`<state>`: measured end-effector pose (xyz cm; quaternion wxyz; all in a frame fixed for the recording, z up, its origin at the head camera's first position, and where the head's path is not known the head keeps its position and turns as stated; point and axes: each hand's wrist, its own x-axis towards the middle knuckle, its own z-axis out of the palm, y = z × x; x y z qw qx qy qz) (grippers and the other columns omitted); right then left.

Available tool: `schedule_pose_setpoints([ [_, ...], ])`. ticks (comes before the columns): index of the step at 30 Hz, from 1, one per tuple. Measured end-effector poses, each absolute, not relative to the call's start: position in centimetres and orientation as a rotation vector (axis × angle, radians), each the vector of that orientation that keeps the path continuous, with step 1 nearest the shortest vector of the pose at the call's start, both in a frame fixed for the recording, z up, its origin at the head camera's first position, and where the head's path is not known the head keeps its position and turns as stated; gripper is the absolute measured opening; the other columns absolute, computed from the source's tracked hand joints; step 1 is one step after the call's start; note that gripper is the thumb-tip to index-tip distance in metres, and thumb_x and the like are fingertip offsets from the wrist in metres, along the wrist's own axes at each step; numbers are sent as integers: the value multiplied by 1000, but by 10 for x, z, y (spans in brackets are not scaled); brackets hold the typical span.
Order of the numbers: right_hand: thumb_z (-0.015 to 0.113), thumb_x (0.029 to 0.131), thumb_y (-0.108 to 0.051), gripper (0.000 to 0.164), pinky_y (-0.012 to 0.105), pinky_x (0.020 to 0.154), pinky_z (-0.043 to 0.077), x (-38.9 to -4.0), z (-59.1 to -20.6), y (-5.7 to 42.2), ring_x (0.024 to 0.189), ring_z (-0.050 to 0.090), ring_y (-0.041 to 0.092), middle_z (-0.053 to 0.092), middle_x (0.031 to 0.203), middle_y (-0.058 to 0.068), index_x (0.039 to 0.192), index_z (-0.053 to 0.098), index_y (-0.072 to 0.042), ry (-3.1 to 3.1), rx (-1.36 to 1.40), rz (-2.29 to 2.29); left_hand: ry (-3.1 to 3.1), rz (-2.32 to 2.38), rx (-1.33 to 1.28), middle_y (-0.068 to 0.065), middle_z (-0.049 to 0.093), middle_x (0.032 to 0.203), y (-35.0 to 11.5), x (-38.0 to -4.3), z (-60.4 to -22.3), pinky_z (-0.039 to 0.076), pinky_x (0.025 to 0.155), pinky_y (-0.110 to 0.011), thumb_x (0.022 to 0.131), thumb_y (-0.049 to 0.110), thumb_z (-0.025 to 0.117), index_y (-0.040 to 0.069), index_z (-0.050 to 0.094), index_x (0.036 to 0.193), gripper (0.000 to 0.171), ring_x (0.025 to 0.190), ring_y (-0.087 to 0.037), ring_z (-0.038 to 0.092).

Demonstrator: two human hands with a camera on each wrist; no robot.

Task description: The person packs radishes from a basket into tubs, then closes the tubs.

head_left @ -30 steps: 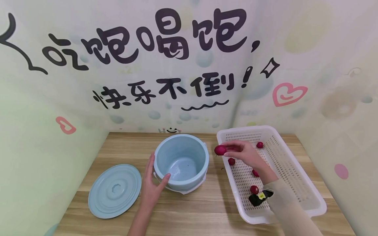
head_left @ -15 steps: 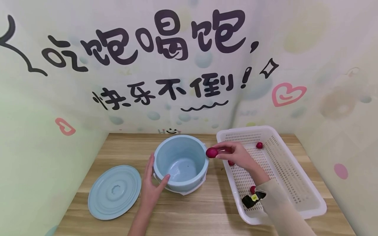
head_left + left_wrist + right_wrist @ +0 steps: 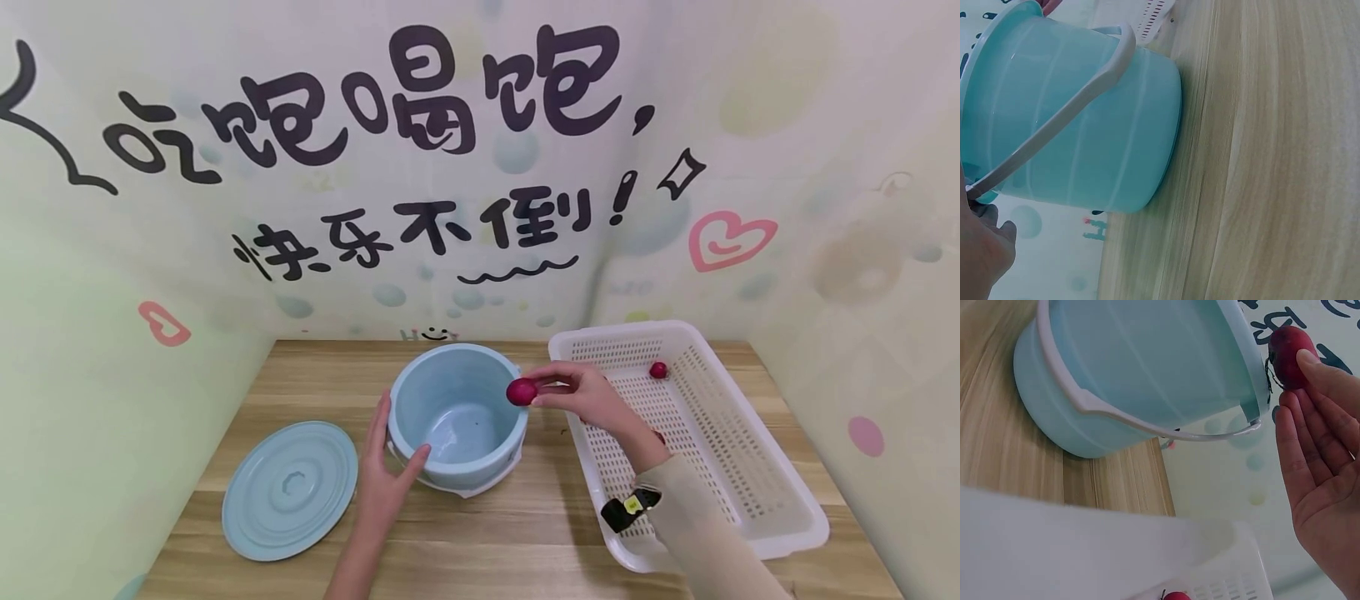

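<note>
A red radish is pinched between the thumb and fingers of my right hand, above the right rim of a light blue bucket. In the right wrist view the radish shows thin dark roots and sits just past the bucket's rim. The bucket stands upright on the wooden table. My left hand holds the bucket's left side, fingers along the outer wall and thumb at the front rim. The left wrist view shows the bucket's grey handle hanging down its side.
A white perforated basket stands at the right with radishes in it, some hidden by my right arm. The round blue lid lies on the table at the left. A printed wall closes off the back.
My right hand has carried the radish leftward from over the basket's left edge to the bucket's right rim. The left hand and bucket have stayed in place.
</note>
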<state>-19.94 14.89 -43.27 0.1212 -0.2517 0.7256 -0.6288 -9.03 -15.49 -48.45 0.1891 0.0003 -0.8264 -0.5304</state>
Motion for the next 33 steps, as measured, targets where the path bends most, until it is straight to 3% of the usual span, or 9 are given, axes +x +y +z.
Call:
schedule_pose_setpoints([
  [6, 77, 85, -6, 40, 26, 87, 60, -197, -433, 143, 100, 71, 7, 68, 120, 25, 122, 67, 4, 2144, -726, -1819, -2329, -1501, 14, -1, 27, 165, -156, -90, -485, 22, 110, -1, 85, 18, 78, 24, 27, 158, 89, 152, -26, 27],
  [19, 74, 88, -7, 34, 23, 89, 59, -197, -435, 139, 100, 70, 6, 70, 119, 22, 121, 69, 1, 2239, -755, -1786, -2349, -1501, 24, -4, 27, 165, -156, -89, -483, 23, 109, -1, 86, 19, 78, 25, 26, 159, 89, 152, -26, 28],
  [29, 70, 90, -2, 32, 22, 92, 57, -200, -435, 149, 115, 66, 30, 66, 125, 24, 121, 67, 3, 2289, -751, -1777, -2338, -1501, 12, -1, 27, 165, -156, -89, -484, 26, 112, -6, 86, 16, 77, 26, 26, 159, 89, 152, -26, 28],
  [33, 70, 90, -4, 34, 20, 93, 56, -200, -435, 156, 116, 66, 25, 66, 126, 22, 123, 65, 4, 2311, -726, -1762, -2346, -1498, 17, -2, 28, 165, -156, -89, -483, 24, 108, -1, 86, 19, 77, 27, 27, 158, 88, 152, -27, 28],
])
